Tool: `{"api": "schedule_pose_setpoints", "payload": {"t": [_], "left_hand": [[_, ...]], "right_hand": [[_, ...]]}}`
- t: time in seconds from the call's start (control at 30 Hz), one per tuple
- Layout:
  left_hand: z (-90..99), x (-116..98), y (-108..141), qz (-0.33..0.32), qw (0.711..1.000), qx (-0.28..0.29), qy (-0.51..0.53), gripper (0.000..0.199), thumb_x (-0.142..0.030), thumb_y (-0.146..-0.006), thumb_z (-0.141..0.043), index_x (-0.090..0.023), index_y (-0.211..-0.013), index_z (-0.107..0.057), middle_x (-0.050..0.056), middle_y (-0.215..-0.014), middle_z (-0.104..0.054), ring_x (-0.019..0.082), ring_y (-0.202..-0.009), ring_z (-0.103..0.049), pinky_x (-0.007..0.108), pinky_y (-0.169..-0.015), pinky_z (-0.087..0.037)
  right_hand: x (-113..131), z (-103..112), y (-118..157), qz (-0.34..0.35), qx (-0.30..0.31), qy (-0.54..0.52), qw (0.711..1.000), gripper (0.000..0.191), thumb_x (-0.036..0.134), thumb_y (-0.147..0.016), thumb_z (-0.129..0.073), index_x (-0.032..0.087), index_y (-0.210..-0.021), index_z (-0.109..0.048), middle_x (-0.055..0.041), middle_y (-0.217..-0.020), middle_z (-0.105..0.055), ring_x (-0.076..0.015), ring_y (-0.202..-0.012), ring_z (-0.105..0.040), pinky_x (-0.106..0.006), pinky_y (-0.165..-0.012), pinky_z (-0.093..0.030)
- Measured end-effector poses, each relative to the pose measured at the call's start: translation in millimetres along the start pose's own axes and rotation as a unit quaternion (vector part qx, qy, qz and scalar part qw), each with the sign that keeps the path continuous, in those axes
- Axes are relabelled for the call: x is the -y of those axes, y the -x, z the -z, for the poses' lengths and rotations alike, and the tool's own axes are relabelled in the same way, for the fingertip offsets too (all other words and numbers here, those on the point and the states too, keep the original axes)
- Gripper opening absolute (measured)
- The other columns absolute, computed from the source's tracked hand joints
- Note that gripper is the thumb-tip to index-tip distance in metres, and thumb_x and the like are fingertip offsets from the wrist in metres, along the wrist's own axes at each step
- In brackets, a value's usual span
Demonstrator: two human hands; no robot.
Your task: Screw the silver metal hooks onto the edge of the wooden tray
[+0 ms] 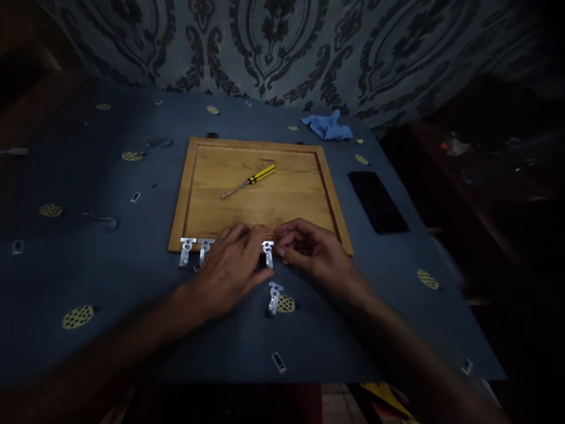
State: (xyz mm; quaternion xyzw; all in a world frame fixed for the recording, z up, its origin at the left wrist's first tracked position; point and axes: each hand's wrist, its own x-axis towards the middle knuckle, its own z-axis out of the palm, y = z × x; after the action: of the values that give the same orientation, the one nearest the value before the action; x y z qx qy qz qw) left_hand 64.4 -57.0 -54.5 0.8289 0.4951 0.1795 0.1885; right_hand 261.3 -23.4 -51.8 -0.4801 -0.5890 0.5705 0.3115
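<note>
A framed wooden board (291, 203) lies flat on the table, with metal hooks along its near edge. My left hand (232, 265) rests over that edge, palm down, thumb apart from the fingers; its fingertips are partly hidden. Just left of it are two silver hooks, one at the corner (186, 252) and a second one (204, 250) beside it. Between my hands, another hook (268, 253) sits at the edge. My right hand (315, 253) is closed in a pinch close to this hook, and anything in its fingertips is too small to make out. A loose hook (274, 297) lies nearer me on the cloth.
On the board lies a yellow and black screwdriver (260, 174). A black phone (378, 202) is to the right, and a crumpled blue cloth (329, 125) lies behind. Small clear plastic pieces (106, 224) lie on the blue tablecloth (145, 282) at left. A patterned wall covering (265, 47) borders the back.
</note>
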Motion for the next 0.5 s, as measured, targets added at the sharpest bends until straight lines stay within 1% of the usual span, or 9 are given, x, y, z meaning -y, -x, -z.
{"api": "schedule_pose_setpoints", "payload": {"t": [0.07, 0.17, 0.33, 0.43, 0.5], "left_hand": [[1.9, -2.1, -0.3, -0.001, 1.0, 0.006, -0.006, 0.045, -0.025, -0.088, -0.076, -0.017, -0.123, -0.048, 0.008, -0.11, -0.066, 0.029, -0.109, -0.061, 0.043, -0.09, -0.051], [2.5, -3.8, -0.6, 0.0, 1.0, 0.006, -0.012, 0.042, -0.025, -0.088, -0.077, -0.018, -0.119, -0.05, 0.007, -0.109, -0.067, 0.029, -0.108, -0.061, 0.041, -0.088, -0.051], [-1.6, -3.6, 0.0, -0.016, 0.999, -0.031, -0.019, 0.049, -0.022, -0.085, -0.079, -0.019, -0.122, -0.047, 0.005, -0.104, -0.068, 0.026, -0.101, -0.063, 0.038, -0.085, -0.051], [-3.4, -3.7, 0.8, -0.022, 0.999, -0.039, -0.023, 0.053, -0.021, -0.084, -0.081, -0.017, -0.123, -0.045, 0.005, -0.102, -0.068, 0.025, -0.098, -0.062, 0.037, -0.082, -0.051], [-4.2, -3.6, 1.3, -0.031, 0.998, -0.043, -0.022, 0.057, -0.02, -0.085, -0.079, -0.016, -0.128, -0.043, 0.006, -0.103, -0.068, 0.024, -0.096, -0.062, 0.036, -0.081, -0.05]], "right_hand": [[0.9, 0.9, -0.6, -0.011, 0.017, 0.005, 1.0, 0.031, 0.032, -0.076, -0.077, 0.02, -0.101, -0.064, 0.0023, -0.074, -0.064, -0.0129, -0.069, -0.062, -0.028, -0.067, -0.053], [1.7, 2.3, -2.2, -0.025, 0.045, 0.023, 0.998, 0.03, 0.031, -0.077, -0.075, 0.02, -0.102, -0.062, 0.0016, -0.075, -0.064, -0.0137, -0.069, -0.062, -0.028, -0.066, -0.053], [1.9, 4.0, -5.2, -0.053, 0.071, 0.023, 0.996, 0.028, 0.026, -0.077, -0.074, 0.021, -0.102, -0.061, 0.0024, -0.073, -0.064, -0.0124, -0.066, -0.06, -0.026, -0.064, -0.052], [3.8, 4.7, -6.6, -0.061, 0.076, 0.011, 0.995, 0.028, 0.027, -0.078, -0.075, 0.021, -0.101, -0.061, 0.0025, -0.072, -0.064, -0.0127, -0.065, -0.061, -0.026, -0.063, -0.052], [6.0, 5.3, -6.9, -0.064, 0.083, 0.008, 0.994, 0.027, 0.028, -0.079, -0.075, 0.021, -0.102, -0.062, 0.0022, -0.072, -0.064, -0.0127, -0.065, -0.061, -0.026, -0.061, -0.051]]}}
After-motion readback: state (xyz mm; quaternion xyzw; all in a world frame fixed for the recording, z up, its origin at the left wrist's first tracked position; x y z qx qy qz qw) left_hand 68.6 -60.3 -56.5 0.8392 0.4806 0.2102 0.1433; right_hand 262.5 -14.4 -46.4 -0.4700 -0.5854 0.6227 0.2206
